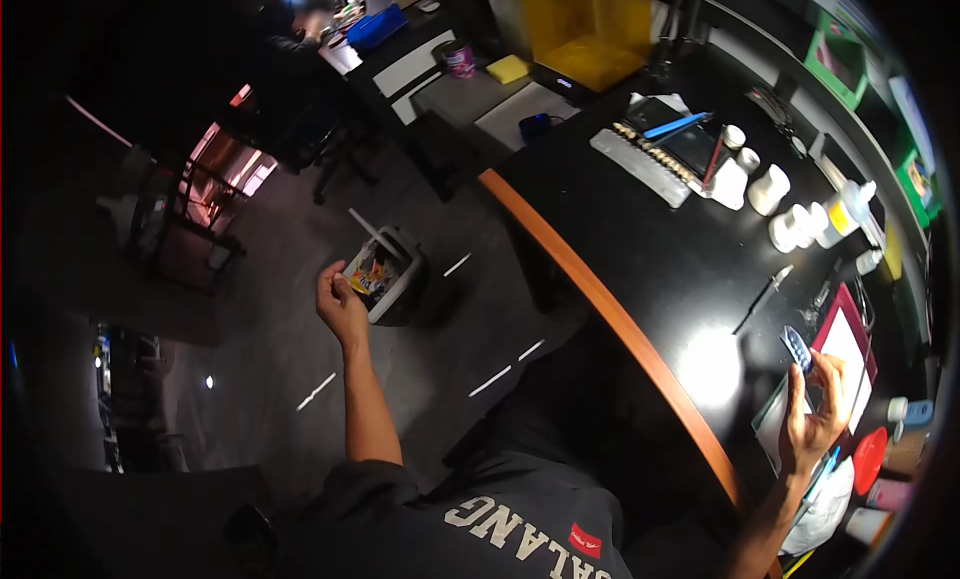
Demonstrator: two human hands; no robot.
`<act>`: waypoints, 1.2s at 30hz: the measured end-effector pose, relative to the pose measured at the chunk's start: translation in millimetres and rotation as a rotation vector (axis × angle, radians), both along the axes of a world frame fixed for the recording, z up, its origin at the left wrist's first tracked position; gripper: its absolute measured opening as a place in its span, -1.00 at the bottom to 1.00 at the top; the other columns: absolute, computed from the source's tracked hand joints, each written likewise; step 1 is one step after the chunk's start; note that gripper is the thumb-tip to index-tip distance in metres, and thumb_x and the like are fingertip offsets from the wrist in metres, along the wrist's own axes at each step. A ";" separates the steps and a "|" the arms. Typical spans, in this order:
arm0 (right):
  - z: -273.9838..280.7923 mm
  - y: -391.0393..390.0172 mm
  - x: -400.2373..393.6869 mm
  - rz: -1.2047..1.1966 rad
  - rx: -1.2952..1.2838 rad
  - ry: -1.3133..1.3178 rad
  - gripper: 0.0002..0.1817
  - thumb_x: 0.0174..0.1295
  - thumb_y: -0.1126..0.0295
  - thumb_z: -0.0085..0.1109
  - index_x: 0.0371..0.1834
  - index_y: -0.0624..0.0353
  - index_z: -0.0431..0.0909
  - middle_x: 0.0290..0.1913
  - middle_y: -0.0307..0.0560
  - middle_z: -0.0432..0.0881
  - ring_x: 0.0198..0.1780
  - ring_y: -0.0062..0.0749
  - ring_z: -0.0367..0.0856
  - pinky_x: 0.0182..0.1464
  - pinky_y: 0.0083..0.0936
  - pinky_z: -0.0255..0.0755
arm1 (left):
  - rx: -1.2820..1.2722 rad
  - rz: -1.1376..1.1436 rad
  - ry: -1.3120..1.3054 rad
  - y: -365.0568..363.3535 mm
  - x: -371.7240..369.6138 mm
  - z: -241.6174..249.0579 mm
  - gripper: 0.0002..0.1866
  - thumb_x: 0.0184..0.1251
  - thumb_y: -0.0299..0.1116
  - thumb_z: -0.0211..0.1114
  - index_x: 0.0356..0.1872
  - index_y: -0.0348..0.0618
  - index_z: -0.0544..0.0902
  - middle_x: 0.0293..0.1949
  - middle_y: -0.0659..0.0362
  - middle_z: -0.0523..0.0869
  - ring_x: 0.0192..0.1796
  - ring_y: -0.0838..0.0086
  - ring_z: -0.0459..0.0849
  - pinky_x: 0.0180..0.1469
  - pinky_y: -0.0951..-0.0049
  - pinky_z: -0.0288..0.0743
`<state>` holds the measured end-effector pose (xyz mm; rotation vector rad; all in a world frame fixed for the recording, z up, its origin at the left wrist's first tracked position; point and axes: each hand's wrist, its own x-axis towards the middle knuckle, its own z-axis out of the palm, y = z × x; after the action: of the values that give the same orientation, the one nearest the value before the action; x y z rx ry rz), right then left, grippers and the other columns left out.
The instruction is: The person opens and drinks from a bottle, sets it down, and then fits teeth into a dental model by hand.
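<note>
My left hand (pixel 343 304) is held out beside a grey waste bin (pixel 402 297) on the floor, its fingers curled together. Whether anything is in those fingers I cannot make out. Inside the bin lies a yellow and dark wrapper (pixel 372 271). Over the right side of the black desk, my right hand (pixel 818 407) pinches a small dark blue flat piece with pale marks (pixel 797 349) between thumb and fingers. Below this hand are papers and a maroon-edged folder (pixel 838 329). A thin black pen-like tool (pixel 765 297) lies on the desk to its left.
An orange edge (pixel 600 297) borders the black desk (pixel 630 229). White bottles (pixel 768 189), a squeeze bottle (pixel 846 211) and a spiral notebook (pixel 650 164) stand or lie toward the back. Another person (pixel 295 49) sits at the far upper left.
</note>
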<state>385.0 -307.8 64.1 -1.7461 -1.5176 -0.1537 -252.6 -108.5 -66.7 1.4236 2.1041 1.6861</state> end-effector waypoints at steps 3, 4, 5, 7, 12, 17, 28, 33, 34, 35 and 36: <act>-6.6 0.7 2.1 0.016 -0.008 -0.005 -0.67 0.32 0.63 0.52 0.14 0.30 0.76 -0.03 0.00 0.74 -0.10 -0.32 0.66 0.06 -0.41 0.55 | 0.083 0.110 0.162 16.4 -41.8 -15.7 -0.76 0.77 -0.54 0.12 0.17 -0.29 0.75 -0.10 0.19 0.82 -0.06 0.52 0.74 0.05 0.46 0.56; -7.0 0.9 1.0 0.020 -0.010 0.002 -0.67 0.34 0.63 0.52 0.15 0.30 0.76 -0.03 -0.01 0.74 -0.10 -0.33 0.65 0.06 -0.41 0.55 | 0.040 0.077 0.138 30.1 -77.8 -42.2 -0.75 0.72 -0.49 0.23 0.25 -0.32 0.72 0.03 0.10 0.87 0.11 0.44 0.80 0.15 0.37 0.61; -6.9 0.8 0.2 0.023 -0.014 0.009 -0.67 0.35 0.63 0.51 0.16 0.30 0.76 -0.03 -0.02 0.74 -0.10 -0.34 0.65 0.06 -0.40 0.55 | -0.047 0.082 0.128 41.7 -100.2 -59.8 -0.68 0.65 -0.42 0.30 0.28 -0.33 0.70 0.07 0.04 0.85 0.17 0.36 0.77 0.22 0.31 0.58; -7.2 0.2 0.7 0.024 -0.014 -0.007 -0.68 0.39 0.63 0.48 0.19 0.28 0.76 -0.03 -0.06 0.73 -0.09 -0.39 0.64 0.06 -0.42 0.55 | -0.491 0.125 0.128 54.4 -119.7 -84.2 -0.50 0.51 -0.28 0.43 0.36 -0.33 0.66 0.17 -0.06 0.82 0.30 0.21 0.71 0.36 0.21 0.52; -14.2 -1.7 8.0 -0.033 0.012 -0.067 -0.67 0.41 0.63 0.48 0.21 0.23 0.77 -0.03 -0.11 0.74 -0.09 -0.46 0.63 0.06 -0.47 0.55 | -0.905 -0.117 0.184 18.5 -72.0 -171.7 -0.16 0.27 -0.01 0.70 0.46 -0.33 0.64 0.35 -0.26 0.77 0.52 -0.11 0.63 0.60 0.01 0.44; -15.5 -3.1 3.8 -0.003 0.102 -0.026 -0.61 0.31 0.58 0.61 0.20 0.18 0.80 -0.05 -0.10 0.86 -0.11 -0.39 0.79 0.05 -0.38 0.67 | -1.116 -0.458 -0.338 -78.8 149.5 -192.6 -0.45 0.69 -0.01 0.36 0.30 -0.37 0.72 0.26 -0.28 0.80 0.35 -0.14 0.75 0.41 0.03 0.58; 1.4 10.9 -2.0 0.021 0.184 0.031 -0.72 0.11 0.48 0.66 -0.12 0.17 0.81 -0.22 -0.02 0.77 -0.21 -0.11 0.78 -0.15 -0.26 0.68 | -1.052 -2.016 0.474 -48.6 276.2 74.0 -0.38 0.59 -0.08 0.48 0.50 -0.25 0.66 0.32 -0.14 0.83 0.36 0.02 0.82 0.43 0.17 0.66; -11.3 9.9 0.4 -0.013 0.107 0.088 -0.77 0.23 0.36 0.61 -0.11 0.14 0.80 -0.16 -0.04 0.74 -0.08 -0.01 0.75 0.00 -0.18 0.68 | -0.410 -2.150 0.382 -14.3 352.6 188.4 -0.56 0.35 -0.46 0.61 0.24 -0.28 0.81 0.05 -0.05 0.92 0.13 0.18 0.91 0.27 0.24 0.73; -13.2 10.9 1.1 -0.029 0.128 0.104 -0.76 0.23 0.36 0.61 -0.10 0.14 0.81 -0.16 -0.03 0.74 -0.08 -0.01 0.75 0.00 -0.17 0.68 | -0.133 -2.097 0.499 -6.9 381.5 192.8 -0.56 0.29 -0.45 0.65 0.19 -0.29 0.82 0.02 -0.06 0.91 0.08 0.16 0.90 0.22 0.23 0.74; -13.7 11.4 2.2 -0.038 0.146 0.114 -0.76 0.24 0.36 0.61 -0.09 0.15 0.81 -0.15 -0.02 0.75 -0.09 0.00 0.76 0.00 -0.17 0.69 | 0.145 -2.014 0.589 -0.1 413.5 191.3 -0.56 0.22 -0.44 0.69 0.13 -0.29 0.83 -0.01 -0.06 0.90 0.03 0.13 0.89 0.17 0.22 0.75; -14.5 11.2 4.1 -0.050 0.156 0.117 -0.75 0.24 0.37 0.62 -0.07 0.17 0.81 -0.14 0.00 0.75 -0.10 0.00 0.76 -0.01 -0.16 0.69 | 0.293 -1.985 0.558 8.8 444.6 182.1 -0.48 0.16 -0.37 0.73 0.16 -0.27 0.81 0.01 -0.06 0.89 0.04 0.10 0.86 0.17 0.17 0.71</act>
<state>389.1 -296.6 49.6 -1.6407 -1.3425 -0.1879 192.0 -99.7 115.3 2.5327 -0.2485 0.5870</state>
